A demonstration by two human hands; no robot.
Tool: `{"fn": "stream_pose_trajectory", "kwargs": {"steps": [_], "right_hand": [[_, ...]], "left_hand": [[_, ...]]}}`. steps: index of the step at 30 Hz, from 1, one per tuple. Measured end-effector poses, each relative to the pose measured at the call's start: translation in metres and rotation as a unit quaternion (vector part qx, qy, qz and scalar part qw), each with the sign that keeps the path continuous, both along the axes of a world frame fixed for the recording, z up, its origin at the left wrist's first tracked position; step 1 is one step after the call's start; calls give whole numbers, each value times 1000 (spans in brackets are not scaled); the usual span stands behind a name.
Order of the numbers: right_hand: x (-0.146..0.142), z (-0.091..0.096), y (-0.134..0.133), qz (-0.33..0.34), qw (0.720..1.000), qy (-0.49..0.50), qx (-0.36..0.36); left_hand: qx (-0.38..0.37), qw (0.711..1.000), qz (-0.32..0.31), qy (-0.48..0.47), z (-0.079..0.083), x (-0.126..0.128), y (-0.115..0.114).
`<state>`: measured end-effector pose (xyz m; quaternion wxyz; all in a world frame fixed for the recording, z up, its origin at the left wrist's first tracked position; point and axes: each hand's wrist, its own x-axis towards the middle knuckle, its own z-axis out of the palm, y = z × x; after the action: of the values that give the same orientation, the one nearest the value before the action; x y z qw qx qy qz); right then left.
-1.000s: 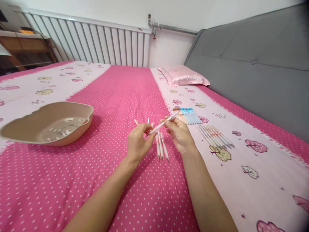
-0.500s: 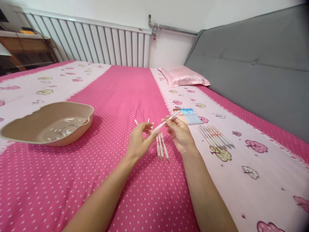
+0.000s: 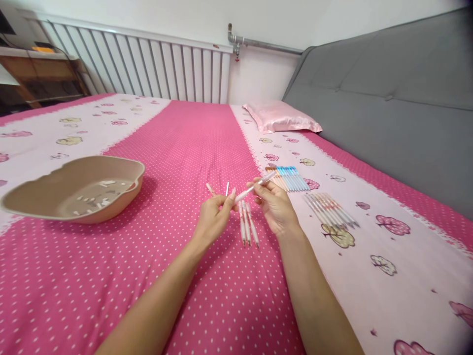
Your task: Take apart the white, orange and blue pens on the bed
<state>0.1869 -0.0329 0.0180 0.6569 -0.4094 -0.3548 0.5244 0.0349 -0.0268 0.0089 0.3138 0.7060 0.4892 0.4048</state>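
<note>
A trio of pink pens (image 3: 246, 224) lies side by side on the polka-dot bedspread (image 3: 221, 296), writing tips toward the person. Just past the trio's far ends, a pale pink pen (image 3: 244, 194) is held at a slant, its right end the higher. The left hand (image 3: 216, 214), to the trio's left, pinches the lower end between thumb and fingers; the right hand (image 3: 275, 207), to the trio's right, grips the pen nearer its upper end with curled fingers. Beyond the trio and to its left lie a thin white stick (image 3: 227, 188) and another pink pen (image 3: 210, 188) (partly hidden by the left hand). Right of the trio sits a row of grey and reddish pens (image 3: 330, 211), and farther back, a row of blue-topped pens (image 3: 293, 178) beside orange-brown ones. Well left of the trio stands a beige basin (image 3: 121, 207) with small white pieces (image 3: 99, 202) inside. Far beyond it rests a pink satin pillow (image 3: 283, 117).
</note>
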Motion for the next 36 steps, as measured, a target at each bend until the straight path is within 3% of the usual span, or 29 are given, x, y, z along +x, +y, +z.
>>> {"fn": "stream_pose_trajectory", "kwargs": {"steps": [2, 4, 10, 13, 16, 20, 24, 31, 33, 36], "right_hand": [[0, 0, 0, 5, 1000, 3, 0], [-1, 0, 1, 3, 1000, 6, -3], [-3, -2, 2, -14, 1000, 15, -16], [-3, -2, 2, -13, 1000, 10, -20], [-4, -2, 2, -13, 1000, 11, -18], [-3, -1, 2, -16, 1000, 22, -8], [3, 1, 3, -28, 998, 59, 2], [18, 4, 6, -105, 978, 178, -29], [18, 5, 4, -74, 977, 192, -63], [9, 7, 0, 42, 982, 153, -100]], "left_hand": [[-52, 998, -5, -16, -1, -1, 0], [-52, 998, 3, -22, -2, -2, 0], [146, 989, 22, 1, -1, 3, -2], [194, 979, 57, 22, -2, 5, -2], [152, 987, 55, 3, 0, 4, -2], [15, 999, 13, -25, 2, 3, -2], [-97, 990, 6, -101, 2, 1, 1], [-138, 980, -4, -140, 4, 1, 2], [-139, 980, -1, -141, 3, 1, 2], [-139, 979, -7, -147, 2, 2, 3]]}}
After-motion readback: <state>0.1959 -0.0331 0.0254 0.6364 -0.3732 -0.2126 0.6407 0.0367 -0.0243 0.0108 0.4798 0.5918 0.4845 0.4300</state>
